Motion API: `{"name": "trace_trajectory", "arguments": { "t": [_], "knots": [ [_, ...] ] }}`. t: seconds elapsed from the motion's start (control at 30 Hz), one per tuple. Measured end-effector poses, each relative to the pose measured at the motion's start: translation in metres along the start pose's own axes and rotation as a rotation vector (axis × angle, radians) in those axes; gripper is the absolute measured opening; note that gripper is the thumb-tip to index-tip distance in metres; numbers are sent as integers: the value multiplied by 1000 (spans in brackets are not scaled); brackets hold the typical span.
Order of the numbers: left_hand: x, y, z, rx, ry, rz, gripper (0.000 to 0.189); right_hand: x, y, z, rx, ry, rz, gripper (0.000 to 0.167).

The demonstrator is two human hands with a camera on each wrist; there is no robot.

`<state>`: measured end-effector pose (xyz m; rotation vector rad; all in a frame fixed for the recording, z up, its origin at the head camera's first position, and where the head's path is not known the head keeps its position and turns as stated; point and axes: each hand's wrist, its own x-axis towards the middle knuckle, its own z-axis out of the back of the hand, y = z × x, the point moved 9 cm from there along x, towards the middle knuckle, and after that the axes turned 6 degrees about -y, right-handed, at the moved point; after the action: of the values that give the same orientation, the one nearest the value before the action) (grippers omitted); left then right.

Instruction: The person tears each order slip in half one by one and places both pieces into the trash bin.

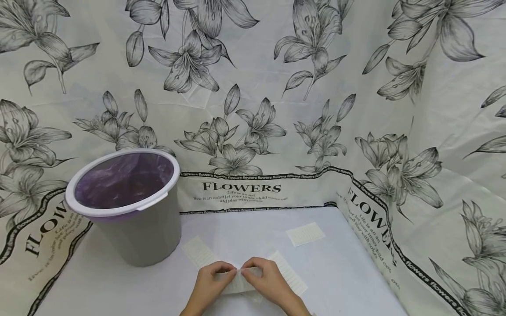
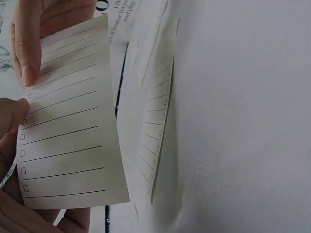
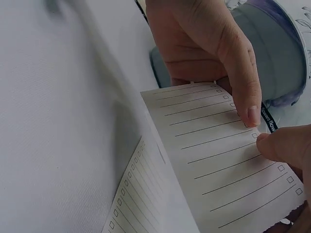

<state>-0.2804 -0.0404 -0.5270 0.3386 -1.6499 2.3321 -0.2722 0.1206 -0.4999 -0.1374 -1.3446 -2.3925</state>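
Observation:
A lined checklist sheet (image 2: 68, 131), with small square boxes along one edge, is held up by both hands. My left hand (image 1: 211, 283) pinches that edge between thumb and fingers. Close beside it, my right hand (image 1: 269, 281) pinches the same edge, thumb tips nearly meeting at its middle. One short end of the paper looks jagged in the right wrist view. Similar lined sheets lie around the hands: one sheet at the left (image 1: 193, 249), another at the right (image 1: 294, 276), and a separate one farther back (image 1: 305, 234).
A grey bin (image 1: 138, 241) with a white rim and a purple liner (image 1: 122, 180) stands at the back left of the white table (image 1: 336, 281). Flower-printed cloth (image 1: 253, 131) hangs behind the table and along its sides.

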Motion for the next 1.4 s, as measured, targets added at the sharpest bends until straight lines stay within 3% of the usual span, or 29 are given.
{"name": "trace_trajectory", "arguments": {
  "t": [0.27, 0.6, 0.87, 1.4],
  "knots": [
    [-1, -4, 3, 30, 26, -51, 13, 0, 6, -3, -13, -24, 57, 12],
    [-3, -11, 10, 40, 86, -33, 15, 0, 10, -7, -3, -17, 86, 10],
    [-3, -5, 9, 70, 140, 32, 14, -1, 11, -12, 4, 37, 117, 11],
    [-3, -2, 7, 65, 160, 29, 14, -3, 6, -13, 16, 23, 138, 11]
  ]
}}
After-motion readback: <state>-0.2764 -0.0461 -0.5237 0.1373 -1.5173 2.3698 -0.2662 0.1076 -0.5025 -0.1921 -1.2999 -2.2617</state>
